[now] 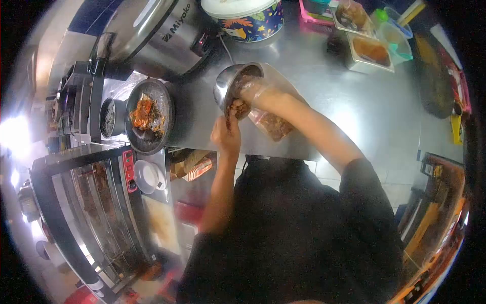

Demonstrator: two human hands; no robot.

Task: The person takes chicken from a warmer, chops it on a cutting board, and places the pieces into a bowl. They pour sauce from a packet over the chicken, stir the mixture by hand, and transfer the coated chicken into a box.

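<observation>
A shiny metal bowl (221,87) is tipped on its side over the steel counter, its mouth toward the right. My left hand (225,133) is closed at the bowl's near edge and seems to grip the rim. Dark brown food pieces (239,108) show at the bowl's mouth. My right hand (256,92), in what looks like a clear plastic glove, reaches into that mouth; its fingers are hidden and smeared. Under my right forearm lies a clear plastic bag (276,125) with brown food inside.
A pan (169,109) with reddish food stands left on the counter (319,86). Behind are a large Miyako cooker (164,43) and a patterned tub (253,25). Food containers (372,53) sit at the back right. A glass-fronted warmer (101,202) is at lower left.
</observation>
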